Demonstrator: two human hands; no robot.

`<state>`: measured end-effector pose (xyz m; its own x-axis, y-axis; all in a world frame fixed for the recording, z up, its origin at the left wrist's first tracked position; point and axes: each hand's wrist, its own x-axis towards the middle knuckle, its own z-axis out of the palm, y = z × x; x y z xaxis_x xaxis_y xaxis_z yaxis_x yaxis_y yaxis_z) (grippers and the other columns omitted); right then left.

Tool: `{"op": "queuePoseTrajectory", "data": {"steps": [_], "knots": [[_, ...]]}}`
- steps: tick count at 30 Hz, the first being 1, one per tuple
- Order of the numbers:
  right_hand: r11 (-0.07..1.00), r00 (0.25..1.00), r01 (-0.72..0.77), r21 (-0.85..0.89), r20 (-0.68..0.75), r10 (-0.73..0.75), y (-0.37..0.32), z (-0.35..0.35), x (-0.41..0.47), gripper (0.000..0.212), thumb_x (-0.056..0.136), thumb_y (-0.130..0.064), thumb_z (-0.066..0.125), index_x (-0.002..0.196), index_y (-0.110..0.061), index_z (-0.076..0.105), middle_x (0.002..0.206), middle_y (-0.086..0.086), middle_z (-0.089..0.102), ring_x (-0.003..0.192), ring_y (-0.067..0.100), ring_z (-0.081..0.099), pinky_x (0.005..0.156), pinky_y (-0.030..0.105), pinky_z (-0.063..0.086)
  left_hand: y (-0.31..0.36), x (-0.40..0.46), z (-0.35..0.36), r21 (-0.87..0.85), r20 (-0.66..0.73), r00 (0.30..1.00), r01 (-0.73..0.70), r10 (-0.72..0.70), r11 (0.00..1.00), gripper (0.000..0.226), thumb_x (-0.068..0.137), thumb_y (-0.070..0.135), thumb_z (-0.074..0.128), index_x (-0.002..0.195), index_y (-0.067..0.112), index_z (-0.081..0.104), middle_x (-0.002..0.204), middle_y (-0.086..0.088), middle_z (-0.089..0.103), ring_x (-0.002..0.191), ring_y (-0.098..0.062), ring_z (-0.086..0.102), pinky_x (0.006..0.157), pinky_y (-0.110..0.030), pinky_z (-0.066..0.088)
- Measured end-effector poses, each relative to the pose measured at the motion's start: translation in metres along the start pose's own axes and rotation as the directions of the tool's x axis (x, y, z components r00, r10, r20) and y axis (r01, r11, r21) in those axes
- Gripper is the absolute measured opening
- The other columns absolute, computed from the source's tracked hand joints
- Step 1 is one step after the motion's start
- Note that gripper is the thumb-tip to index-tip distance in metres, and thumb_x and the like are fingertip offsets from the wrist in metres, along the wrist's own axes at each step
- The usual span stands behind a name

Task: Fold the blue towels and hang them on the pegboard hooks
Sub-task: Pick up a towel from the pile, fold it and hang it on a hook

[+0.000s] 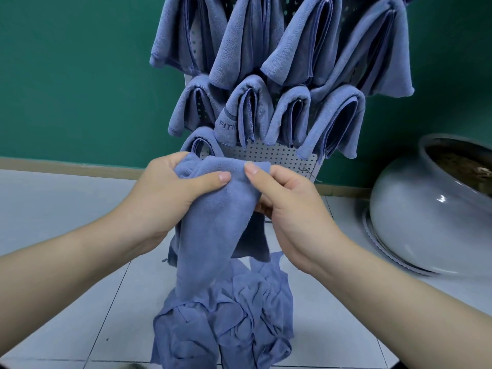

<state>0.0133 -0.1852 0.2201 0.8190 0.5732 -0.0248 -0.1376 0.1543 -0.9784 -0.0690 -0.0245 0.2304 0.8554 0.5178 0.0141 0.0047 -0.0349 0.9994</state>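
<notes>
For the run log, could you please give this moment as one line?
both hands grip towel | pile on floor | pegboard partly filled

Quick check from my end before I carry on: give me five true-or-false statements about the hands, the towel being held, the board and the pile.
1. Both hands grip one blue towel. True: the left hand and the right hand pinch the held towel near its top edge.
2. The pegboard has no towels on it yet. False: the pegboard already carries many hanging towels.
3. A pile of loose towels lies on the floor below the hands. True: the pile is crumpled on the tiles.
4. The held towel is neatly folded into a small square. False: it hangs long and loose.
5. A grey pot stands at the left. False: the pot is at the right.
</notes>
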Motion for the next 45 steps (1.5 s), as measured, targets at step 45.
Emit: {"op": "queuePoseTrajectory", "data": {"steps": [45], "knots": [[0.976,0.986,-0.084,-0.203,-0.156,0.052,-0.042,-0.108,0.052,0.017,0.094,-0.027,0.072,0.080,-0.023,0.079,0.097,-0.008,0.073,0.097,0.013,0.061,0.099,0.033,0.045,-0.006,0.038,-0.067,-0.025,-0.317,0.947,-0.058,0.047,0.998,0.030,0.103,0.033,0.060,0.097,0.006,0.072,0.106,-0.003,0.076,0.091,-0.008,0.070,0.097,-0.028,0.054]]}}
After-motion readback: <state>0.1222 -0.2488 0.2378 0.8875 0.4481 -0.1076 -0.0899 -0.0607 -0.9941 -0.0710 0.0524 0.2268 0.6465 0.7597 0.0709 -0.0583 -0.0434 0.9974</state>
